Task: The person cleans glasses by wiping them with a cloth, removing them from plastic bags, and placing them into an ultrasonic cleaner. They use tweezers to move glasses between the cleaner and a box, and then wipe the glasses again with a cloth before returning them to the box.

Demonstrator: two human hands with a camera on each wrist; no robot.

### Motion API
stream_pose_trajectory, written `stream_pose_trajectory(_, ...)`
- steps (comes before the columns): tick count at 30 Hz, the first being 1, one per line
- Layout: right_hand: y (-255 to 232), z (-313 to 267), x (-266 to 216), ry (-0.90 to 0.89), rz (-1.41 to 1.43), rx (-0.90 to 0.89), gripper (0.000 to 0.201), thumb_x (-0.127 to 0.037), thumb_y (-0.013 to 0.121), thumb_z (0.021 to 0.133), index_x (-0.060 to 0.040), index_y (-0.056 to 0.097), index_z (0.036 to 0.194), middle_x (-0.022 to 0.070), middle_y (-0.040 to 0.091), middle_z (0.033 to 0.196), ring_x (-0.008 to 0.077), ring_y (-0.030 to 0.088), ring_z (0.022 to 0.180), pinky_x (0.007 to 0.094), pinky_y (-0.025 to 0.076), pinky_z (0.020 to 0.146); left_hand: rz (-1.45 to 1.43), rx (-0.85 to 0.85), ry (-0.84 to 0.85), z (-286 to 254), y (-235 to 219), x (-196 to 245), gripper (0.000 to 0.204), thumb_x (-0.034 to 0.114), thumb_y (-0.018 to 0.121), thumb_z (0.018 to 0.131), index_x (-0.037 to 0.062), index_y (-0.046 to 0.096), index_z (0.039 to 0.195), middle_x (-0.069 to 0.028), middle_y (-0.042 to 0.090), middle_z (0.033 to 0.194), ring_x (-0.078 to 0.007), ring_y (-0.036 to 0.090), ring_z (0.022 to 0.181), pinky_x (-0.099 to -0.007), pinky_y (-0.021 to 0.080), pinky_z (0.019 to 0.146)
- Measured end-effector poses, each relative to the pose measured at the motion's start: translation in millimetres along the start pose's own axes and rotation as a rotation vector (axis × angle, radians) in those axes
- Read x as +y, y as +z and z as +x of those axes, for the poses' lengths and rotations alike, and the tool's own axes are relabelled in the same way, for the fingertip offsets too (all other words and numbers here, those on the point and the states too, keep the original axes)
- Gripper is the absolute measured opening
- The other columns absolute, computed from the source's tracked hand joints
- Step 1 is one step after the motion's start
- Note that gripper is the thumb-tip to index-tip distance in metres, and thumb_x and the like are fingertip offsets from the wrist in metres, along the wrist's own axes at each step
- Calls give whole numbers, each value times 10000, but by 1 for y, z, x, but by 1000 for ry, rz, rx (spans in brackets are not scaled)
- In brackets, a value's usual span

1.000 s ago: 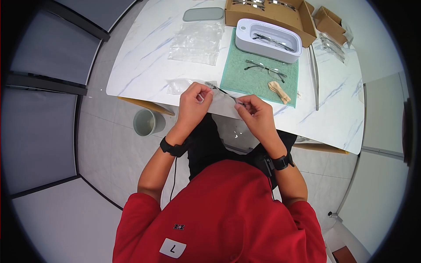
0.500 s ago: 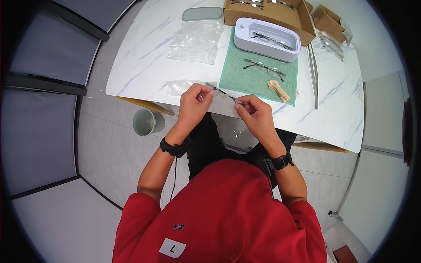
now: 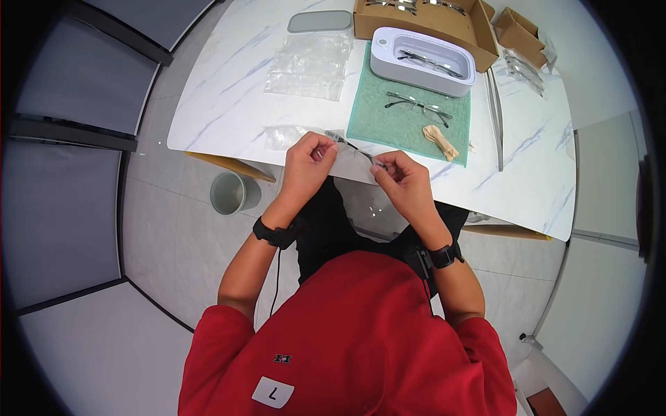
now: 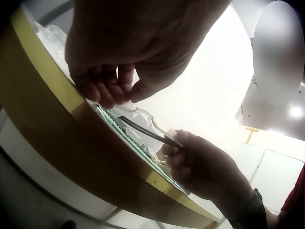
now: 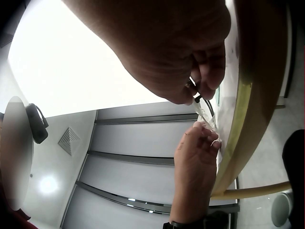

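Observation:
My left hand (image 3: 305,166) pinches a clear plastic bag (image 4: 139,114) near the table's front edge. Facing it, my right hand (image 3: 406,179) grips a pair of glasses (image 3: 357,148) between thumb and fingers. The dark temples (image 4: 145,131) point from the right fingers toward the left hand, and their tips overlap the bag in the left wrist view. Most of the frame is hidden behind the right fingers. Beyond the hands, another pair of glasses (image 3: 418,106) lies on a green towel (image 3: 374,125), near a crumpled beige cloth (image 3: 441,143).
A white ultrasonic cleaner (image 3: 423,78) holding glasses stands on the towel. Behind it is a cardboard box (image 3: 479,41) with more glasses. Clear bags (image 3: 309,69) and a grey-topped lid (image 3: 320,22) lie at left, tweezers (image 3: 497,121) at right. A bin (image 3: 232,194) stands on the floor.

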State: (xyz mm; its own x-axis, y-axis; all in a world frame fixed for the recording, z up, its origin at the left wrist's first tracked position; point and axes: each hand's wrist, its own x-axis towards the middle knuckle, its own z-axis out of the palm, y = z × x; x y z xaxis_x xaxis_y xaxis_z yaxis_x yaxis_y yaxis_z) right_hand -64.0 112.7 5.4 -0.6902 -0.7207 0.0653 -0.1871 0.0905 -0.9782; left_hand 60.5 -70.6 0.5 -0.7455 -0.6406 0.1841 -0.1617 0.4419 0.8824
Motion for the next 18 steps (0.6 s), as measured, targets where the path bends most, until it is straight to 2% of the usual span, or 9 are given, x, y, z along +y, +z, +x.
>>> stream_pose_trajectory(18,1,-6,2,26,12,-12,173,-109,753,897,5,707,1018,-18,640,728,29,503,629,207,440,582,-20,-3,1,-4,1,-3,97,102,715,910,13,679,923,2,638,795,-76,530,735,-241,465,703)
